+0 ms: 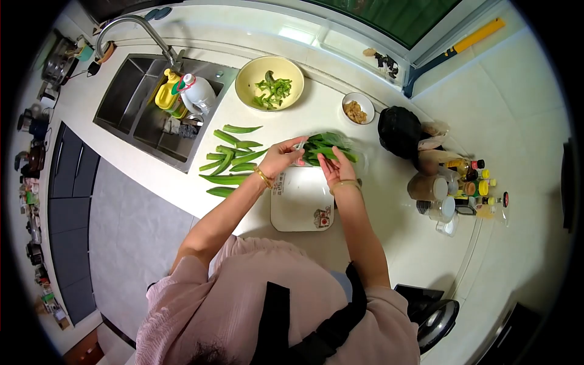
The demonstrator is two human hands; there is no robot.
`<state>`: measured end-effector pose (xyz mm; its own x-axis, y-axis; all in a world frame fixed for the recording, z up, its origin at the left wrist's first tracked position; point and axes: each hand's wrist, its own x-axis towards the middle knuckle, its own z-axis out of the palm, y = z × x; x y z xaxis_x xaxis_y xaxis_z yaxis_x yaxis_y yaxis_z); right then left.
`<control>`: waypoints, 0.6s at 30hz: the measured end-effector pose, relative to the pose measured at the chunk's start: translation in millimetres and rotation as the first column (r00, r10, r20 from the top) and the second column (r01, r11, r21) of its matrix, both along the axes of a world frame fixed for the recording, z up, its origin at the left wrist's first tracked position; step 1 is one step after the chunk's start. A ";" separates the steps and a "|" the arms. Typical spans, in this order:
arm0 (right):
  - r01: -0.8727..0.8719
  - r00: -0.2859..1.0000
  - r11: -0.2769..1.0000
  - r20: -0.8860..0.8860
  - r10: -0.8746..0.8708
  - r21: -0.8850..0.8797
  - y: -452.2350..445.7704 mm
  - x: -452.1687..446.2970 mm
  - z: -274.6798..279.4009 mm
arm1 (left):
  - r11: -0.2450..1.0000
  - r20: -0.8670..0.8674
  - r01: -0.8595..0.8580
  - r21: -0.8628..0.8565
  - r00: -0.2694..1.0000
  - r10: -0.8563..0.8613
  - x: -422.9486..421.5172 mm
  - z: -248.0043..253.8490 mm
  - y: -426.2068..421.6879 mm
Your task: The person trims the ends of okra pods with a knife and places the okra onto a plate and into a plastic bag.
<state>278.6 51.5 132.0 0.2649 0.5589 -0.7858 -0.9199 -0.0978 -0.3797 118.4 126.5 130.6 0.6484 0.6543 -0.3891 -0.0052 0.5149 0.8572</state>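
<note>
A clear plastic bag of green okra (331, 143) lies on the counter behind a white square plate (302, 204). My left hand (281, 157) pinches the left edge of the bag. Over the bag's front side, my right hand (336, 167) has its fingers around a green okra pod. To the left of the plate, several loose okra pods (228, 159) are spread on the counter. A cream bowl (243, 82) with cut green pieces stands behind them.
The steel sink (131, 100) at the left holds yellow and white bottles. A small bowl (359, 97) of brown pieces stands behind the bag. A black bag (399, 132), jars and bottles (450, 188) line the right side. Pan lids lie at the lower right.
</note>
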 end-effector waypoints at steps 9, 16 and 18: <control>-0.310 0.908 0.949 0.277 0.315 -0.060 -21.9 1.0 3.4 | 1.000 0.032 -0.014 -0.003 0.999 0.014 -1.3 -10.2 0.1; -0.223 -0.273 0.843 0.862 0.428 -0.489 -21.6 22.9 -5.2 | 0.999 0.026 -0.047 -0.027 0.999 0.048 2.6 -6.1 -1.9; 0.075 -0.658 0.923 0.677 0.330 -0.376 -18.3 27.2 2.4 | 0.997 0.012 -0.065 -0.040 0.998 0.066 1.7 -4.1 -0.7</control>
<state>305.9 33.3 134.5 0.4566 0.7579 0.4660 0.8824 -0.3190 -0.3458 120.1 125.7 126.4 0.6101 0.6797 -0.4071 -0.0515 0.5468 0.8357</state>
